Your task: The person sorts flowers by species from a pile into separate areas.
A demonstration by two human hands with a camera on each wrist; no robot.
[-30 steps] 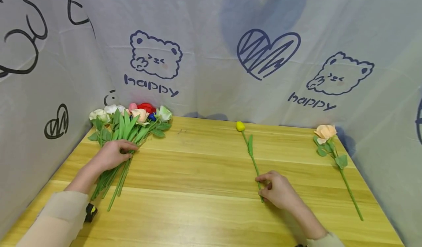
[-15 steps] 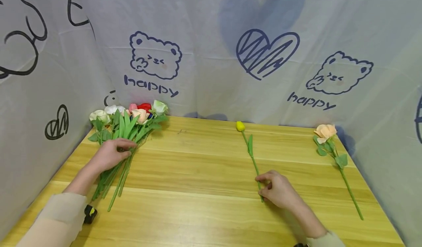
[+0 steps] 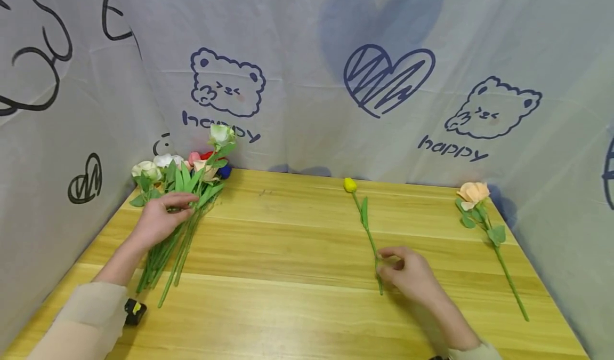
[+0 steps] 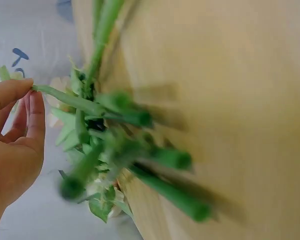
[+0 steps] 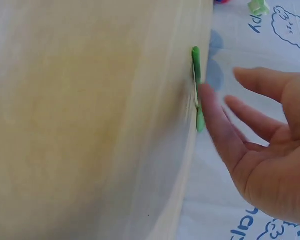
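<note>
In the head view, the left hand (image 3: 160,220) is working at 10 o'clock on the table (image 3: 288,309), pinching the stem of a white rose (image 3: 221,135) between thumb and fingers. That rose is leaning towards 1 o'clock, its head showing above the bunch (image 3: 182,181), which is lying at 10 o'clock with stems trailing towards 7. The right hand (image 3: 411,276) is sitting at 4 o'clock, its fingers parted and gripping nothing, just beside the stem of the tulip (image 3: 364,214); contact cannot be determined. The tulip is lying at 2 o'clock, its yellow head pointing between 11 and 12. A peach rose (image 3: 497,236) is lying at 3 o'clock.
</note>
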